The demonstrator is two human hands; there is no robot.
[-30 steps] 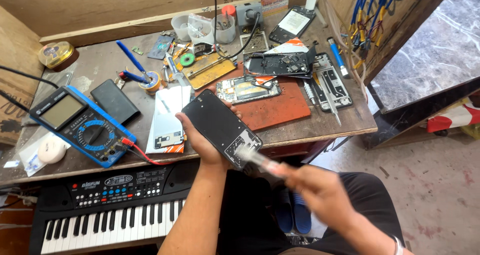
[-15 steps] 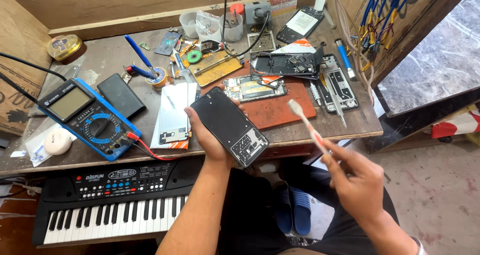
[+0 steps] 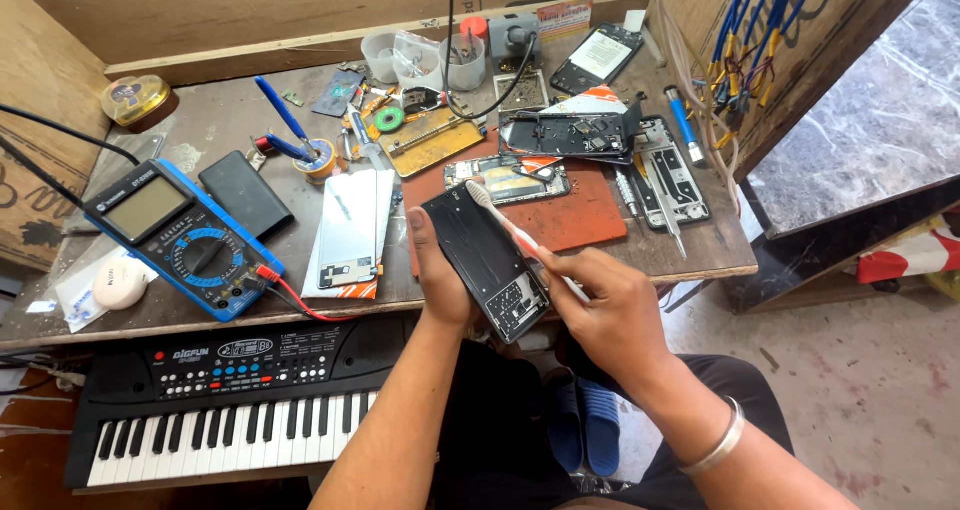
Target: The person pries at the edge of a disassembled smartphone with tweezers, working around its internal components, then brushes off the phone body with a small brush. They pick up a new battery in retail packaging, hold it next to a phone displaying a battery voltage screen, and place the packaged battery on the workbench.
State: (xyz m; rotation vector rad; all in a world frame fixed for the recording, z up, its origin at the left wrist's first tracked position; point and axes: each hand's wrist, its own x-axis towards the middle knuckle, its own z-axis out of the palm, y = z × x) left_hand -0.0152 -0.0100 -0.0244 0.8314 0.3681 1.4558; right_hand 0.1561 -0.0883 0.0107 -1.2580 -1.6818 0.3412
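Left hand: the left hand (image 3: 437, 270) is wrapped around an opened phone body (image 3: 487, 262), dark inner side up, held over the workbench (image 3: 700, 255) front edge.
Right hand: the right hand (image 3: 600, 315) is closed on a toothbrush (image 3: 505, 225), its bristle head at about 11 o'clock on the phone.
Nearby: a blue multimeter (image 3: 185, 238) at 9 o'clock, a toy keyboard (image 3: 220, 400) at 7 o'clock.
Risk: hard scrubbing could, I judge, snag small board parts; those look too fine to make out.
Risk two: a loose one-handed hold may let the phone slip floorwards.

Tiny phone repair workshop, pretty cluttered.
Crammed with a multimeter (image 3: 185, 238), opened phones (image 3: 568, 135), screwdrivers (image 3: 283, 110), wire bundles (image 3: 745, 45) on a plywood bench (image 3: 690, 255).
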